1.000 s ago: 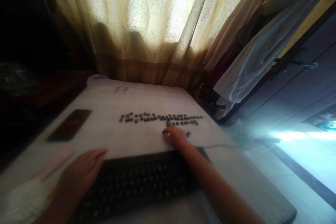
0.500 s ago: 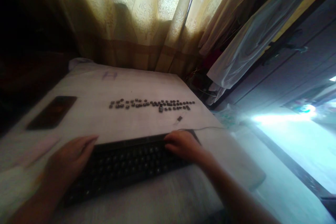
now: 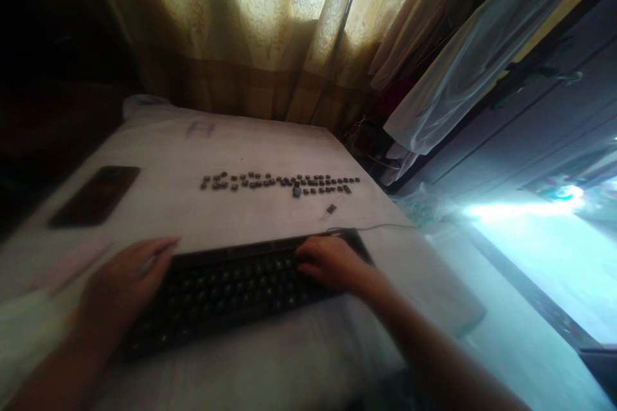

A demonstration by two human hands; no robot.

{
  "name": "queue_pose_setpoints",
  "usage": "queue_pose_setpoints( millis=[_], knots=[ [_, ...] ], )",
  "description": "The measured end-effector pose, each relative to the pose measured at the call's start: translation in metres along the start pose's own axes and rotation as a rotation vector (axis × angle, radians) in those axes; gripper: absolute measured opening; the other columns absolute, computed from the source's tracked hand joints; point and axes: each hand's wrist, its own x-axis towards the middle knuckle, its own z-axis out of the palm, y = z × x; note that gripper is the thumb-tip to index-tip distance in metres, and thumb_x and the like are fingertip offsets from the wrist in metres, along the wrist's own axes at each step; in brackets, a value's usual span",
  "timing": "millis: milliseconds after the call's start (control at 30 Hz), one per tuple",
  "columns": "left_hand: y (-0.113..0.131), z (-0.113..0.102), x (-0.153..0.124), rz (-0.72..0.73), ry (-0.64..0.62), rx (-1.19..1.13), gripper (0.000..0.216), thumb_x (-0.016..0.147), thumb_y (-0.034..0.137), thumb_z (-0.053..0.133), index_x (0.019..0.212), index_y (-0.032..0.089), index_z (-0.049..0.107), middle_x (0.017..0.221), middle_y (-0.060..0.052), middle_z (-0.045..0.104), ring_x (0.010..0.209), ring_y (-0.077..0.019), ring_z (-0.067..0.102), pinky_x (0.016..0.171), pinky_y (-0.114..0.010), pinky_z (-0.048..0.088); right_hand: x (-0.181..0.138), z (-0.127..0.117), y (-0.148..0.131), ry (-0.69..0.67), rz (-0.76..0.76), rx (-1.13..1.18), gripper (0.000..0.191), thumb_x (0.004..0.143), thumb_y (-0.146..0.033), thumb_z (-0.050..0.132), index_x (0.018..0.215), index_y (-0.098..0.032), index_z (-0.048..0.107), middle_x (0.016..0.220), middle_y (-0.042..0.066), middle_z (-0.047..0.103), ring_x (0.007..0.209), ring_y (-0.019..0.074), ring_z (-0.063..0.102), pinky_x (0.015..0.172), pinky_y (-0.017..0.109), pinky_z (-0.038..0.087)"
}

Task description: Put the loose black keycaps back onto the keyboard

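Note:
A black keyboard [image 3: 226,289] lies slantwise on the pale-covered surface in front of me, with rows of dark keys. My left hand [image 3: 128,279] is at its left end, thumb and fingers around the edge and corner. Over the right part of the keys, my right hand [image 3: 330,262] has its fingers curled down and drawn together; what lies under the fingertips is hidden. Beyond the keyboard, many loose black keycaps [image 3: 297,191] are spread in uneven rows. A small dark piece [image 3: 331,209] sits apart, nearer the keyboard.
A dark phone [image 3: 95,196] lies at the left, with a blurred pinkish strip [image 3: 72,263] in front of it. A thin cable [image 3: 380,226] runs rightward from the keyboard. Curtains [image 3: 265,32] hang behind the surface [image 3: 168,141], and clothes [image 3: 434,109] hang at the right.
The view has shifted slightly, so most things appear a little higher. My right hand has moved slightly left over the keys. My left hand stays at the keyboard's left end.

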Motion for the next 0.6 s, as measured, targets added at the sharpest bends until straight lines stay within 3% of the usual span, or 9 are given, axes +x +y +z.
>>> queue_pose_setpoints(
  millis=[333, 600],
  knots=[
    [0.001, -0.002, 0.0, -0.061, -0.041, -0.019, 0.034, 0.092, 0.043, 0.043, 0.099, 0.024, 0.07, 0.098, -0.002, 0.076, 0.088, -0.02, 0.071, 0.081, -0.029, 0.053, -0.002, 0.003, -0.002, 0.021, 0.009, -0.013, 0.021, 0.087, -0.022, 0.063, 0.105, -0.023, 0.074, 0.103, 0.006, 0.073, 0.093, 0.0208, 0.067, 0.082, 0.031, 0.048],
    [0.004, -0.004, 0.002, -0.056, -0.057, -0.041, 0.035, 0.093, 0.042, 0.043, 0.099, 0.021, 0.071, 0.098, -0.004, 0.076, 0.089, -0.0192, 0.071, 0.085, -0.028, 0.052, 0.002, -0.002, -0.01, -0.04, 0.033, -0.094, 0.019, 0.088, -0.021, 0.061, 0.1, -0.022, 0.076, 0.101, 0.007, 0.073, 0.091, 0.023, 0.068, 0.079, 0.032, 0.049]
  ],
)
